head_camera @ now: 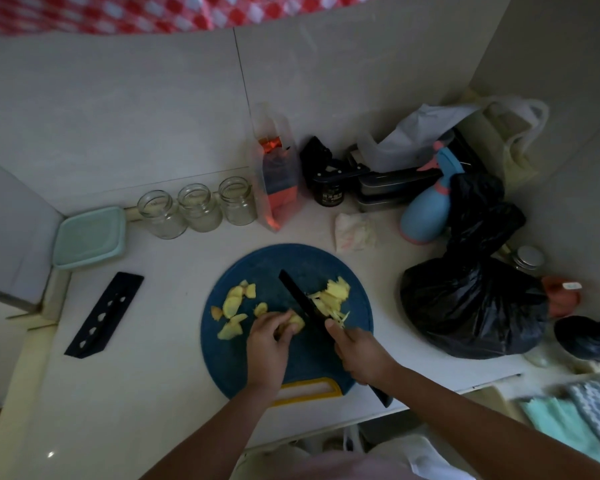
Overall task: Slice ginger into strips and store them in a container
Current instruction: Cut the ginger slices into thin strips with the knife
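While your left hand (269, 344) curls its fingers over a ginger piece (298, 323) and pins it to the blue cutting board (267, 266), your right hand (359, 355) grips the handle of the black knife (300, 299), thumb up near the heel of the blade. The blade runs diagonally away from you, just right of the held piece; you cannot tell whether its edge touches the ginger.

Flat ginger slices (234, 306) lie scattered on the left part of the board. A heap of cut ginger strips (331, 296) lies against the right side of the blade.

Your pale green container (89, 237) sits closed at the far left of the table (153, 341), well apart from the board, with three empty glass jars (198, 207) in a row beside it. A black knife sheath (104, 315) lies left of the board and a black bag (471, 306) sits to its right.
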Motion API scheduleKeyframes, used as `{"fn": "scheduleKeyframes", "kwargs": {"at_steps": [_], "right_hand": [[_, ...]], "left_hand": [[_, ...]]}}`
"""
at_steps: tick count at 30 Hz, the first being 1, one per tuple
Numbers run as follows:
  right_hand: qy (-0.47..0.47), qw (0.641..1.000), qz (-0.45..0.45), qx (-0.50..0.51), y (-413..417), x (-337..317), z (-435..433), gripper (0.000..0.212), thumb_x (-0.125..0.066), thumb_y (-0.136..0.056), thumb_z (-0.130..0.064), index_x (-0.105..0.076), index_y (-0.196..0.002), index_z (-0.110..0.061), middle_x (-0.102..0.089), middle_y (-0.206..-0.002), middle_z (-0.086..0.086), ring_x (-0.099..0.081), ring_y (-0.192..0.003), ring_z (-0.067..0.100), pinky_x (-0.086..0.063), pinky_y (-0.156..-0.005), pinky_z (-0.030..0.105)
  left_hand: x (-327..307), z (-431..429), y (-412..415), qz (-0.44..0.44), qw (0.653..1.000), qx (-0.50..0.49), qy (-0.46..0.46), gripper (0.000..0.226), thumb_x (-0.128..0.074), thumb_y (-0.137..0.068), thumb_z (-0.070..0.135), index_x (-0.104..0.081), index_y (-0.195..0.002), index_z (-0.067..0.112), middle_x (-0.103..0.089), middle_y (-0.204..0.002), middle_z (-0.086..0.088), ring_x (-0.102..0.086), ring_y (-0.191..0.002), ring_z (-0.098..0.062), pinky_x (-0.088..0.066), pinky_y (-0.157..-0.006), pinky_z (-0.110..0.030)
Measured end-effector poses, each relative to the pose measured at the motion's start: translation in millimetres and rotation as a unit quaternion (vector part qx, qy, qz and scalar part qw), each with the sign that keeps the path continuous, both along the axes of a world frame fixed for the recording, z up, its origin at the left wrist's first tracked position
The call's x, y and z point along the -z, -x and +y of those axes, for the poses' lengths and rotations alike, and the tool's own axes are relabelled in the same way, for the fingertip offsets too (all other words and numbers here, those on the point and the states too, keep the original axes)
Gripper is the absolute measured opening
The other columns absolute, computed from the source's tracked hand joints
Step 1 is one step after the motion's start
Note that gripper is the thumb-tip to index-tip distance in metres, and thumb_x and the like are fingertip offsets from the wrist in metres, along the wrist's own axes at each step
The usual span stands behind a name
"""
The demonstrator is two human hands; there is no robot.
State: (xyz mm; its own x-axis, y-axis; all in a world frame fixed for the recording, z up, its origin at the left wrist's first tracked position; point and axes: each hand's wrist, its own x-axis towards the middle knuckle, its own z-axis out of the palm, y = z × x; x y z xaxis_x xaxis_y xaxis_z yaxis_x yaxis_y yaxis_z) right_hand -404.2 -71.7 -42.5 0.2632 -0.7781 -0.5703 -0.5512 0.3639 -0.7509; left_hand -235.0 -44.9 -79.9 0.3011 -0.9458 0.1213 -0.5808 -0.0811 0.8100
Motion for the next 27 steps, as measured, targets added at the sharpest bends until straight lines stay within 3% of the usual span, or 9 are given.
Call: {"fn": "scheduleKeyframes", "kwargs": {"at_steps": [6,13,20,27], "right_hand": [[0.055,0.998,0.016,-0.038,1,-6,6,0.058,-0.033,-0.094,-0.059,-0.037,-0.055,-0.016,-0.04,-0.05,0.001,-0.037,-0.04,0.005,-0.034,-0.051,0.021],[0.047,0.998,0.013,-0.04,-3,-8,13,0.056,-0.034,-0.096,-0.055,-0.043,-0.057,-0.015,-0.045,-0.054,0.002,-0.04,-0.041,0.003,-0.036,-0.055,0.022],[0.045,0.998,0.017,-0.047,-5,-10,13,0.055,-0.032,-0.097,-0.054,-0.044,-0.059,-0.015,-0.044,-0.054,0.001,-0.04,-0.038,0.002,-0.034,-0.052,0.018],[0.015,0.998,0.033,-0.058,-10,-15,9,0.054,-0.029,-0.096,-0.057,-0.038,-0.061,-0.017,-0.039,-0.055,-0.001,-0.036,-0.038,0.003,-0.029,-0.043,0.015]], "left_hand": [[-1,-2,-1,0.011,1.0,0.0,0.0,0.024,-0.072,-0.079,0.004,-0.072,-0.102,0.009,-0.065,-0.093,0.002,-0.062,-0.084,-0.012,-0.052,-0.08,-0.027],[-1,-2,-2,-0.002,1.0,0.008,0.014,0.019,-0.073,-0.077,0.002,-0.073,-0.095,0.008,-0.064,-0.086,0.004,-0.062,-0.078,-0.011,-0.051,-0.074,-0.027],[-2,-2,-5,-0.034,0.999,0.024,0.014,0.014,-0.074,-0.077,0.005,-0.073,-0.09,0.009,-0.063,-0.083,0.007,-0.061,-0.08,-0.01,-0.05,-0.073,-0.023],[0,-5,-9,-0.033,0.999,0.036,0.005,0.011,-0.074,-0.077,0.007,-0.071,-0.086,0.012,-0.063,-0.083,0.007,-0.06,-0.079,-0.01,-0.053,-0.072,-0.029]]}}
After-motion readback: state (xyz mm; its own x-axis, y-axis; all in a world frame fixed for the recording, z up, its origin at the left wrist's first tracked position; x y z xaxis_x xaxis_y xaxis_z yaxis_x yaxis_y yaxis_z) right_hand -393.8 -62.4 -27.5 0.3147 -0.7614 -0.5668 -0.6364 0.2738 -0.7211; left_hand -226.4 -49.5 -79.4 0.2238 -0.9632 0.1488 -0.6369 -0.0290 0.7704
